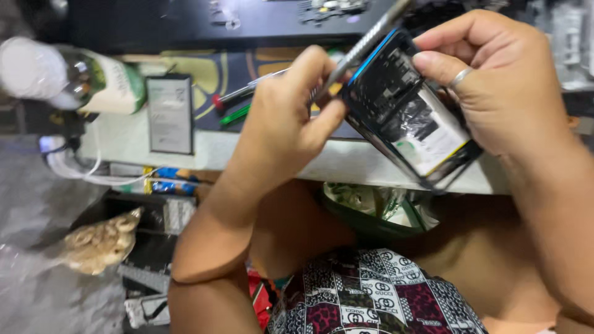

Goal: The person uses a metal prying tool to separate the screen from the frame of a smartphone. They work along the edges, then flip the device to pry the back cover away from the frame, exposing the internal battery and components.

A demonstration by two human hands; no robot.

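Overhead, a pale table is seen running across the view, its far part covered by a dark patterned mat. An opened phone with its back off is held tilted above the table edge; a battery with a pale label is exposed inside it. The right hand is closed around the phone's upper and right side, a ring worn on one finger. The left hand is pinched shut on a thin metal tool, whose lower end is laid against the phone's top-left corner. A flat grey battery pack is noted lying on the table to the left, a green-labelled bottle beside it. Red and green screwdriver handles are seen on the mat, just behind the left hand.
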